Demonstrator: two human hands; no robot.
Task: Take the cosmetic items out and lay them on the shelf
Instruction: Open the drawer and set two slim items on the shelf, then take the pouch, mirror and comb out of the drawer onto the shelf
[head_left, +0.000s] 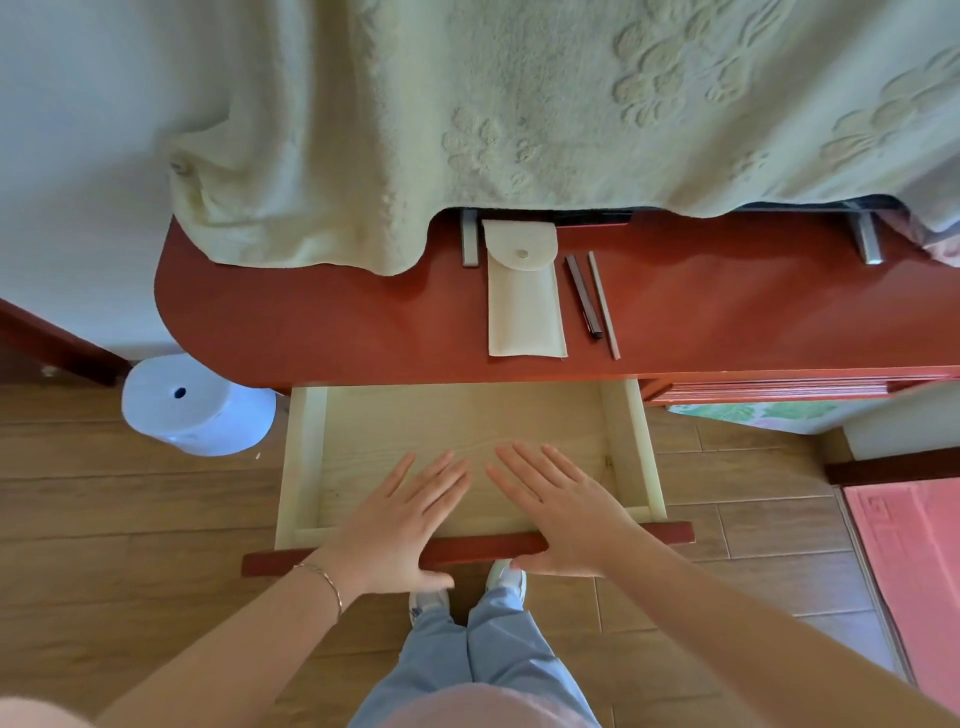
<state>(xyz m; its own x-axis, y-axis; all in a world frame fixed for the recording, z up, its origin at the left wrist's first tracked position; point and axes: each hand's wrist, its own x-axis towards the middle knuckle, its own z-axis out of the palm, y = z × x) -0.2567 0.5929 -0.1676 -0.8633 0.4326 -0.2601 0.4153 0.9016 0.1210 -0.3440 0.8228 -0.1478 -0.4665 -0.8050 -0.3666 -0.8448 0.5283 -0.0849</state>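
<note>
Your left hand (400, 525) and right hand (561, 512) lie flat, empty, on the emptied pale wooden drawer's red front rail (488, 548), so with the cream snap-flap pouch (524, 306) and two slim dark pencils (595, 301) already on the red shelf (311, 322), push the drawer shut next.

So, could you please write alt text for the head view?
Both hands, left and right, rest flat on the front edge of an open, empty-looking wooden drawer. On the red shelf above lie a cream pouch and two slim pencils.

No legible text or labels anywhere
</note>
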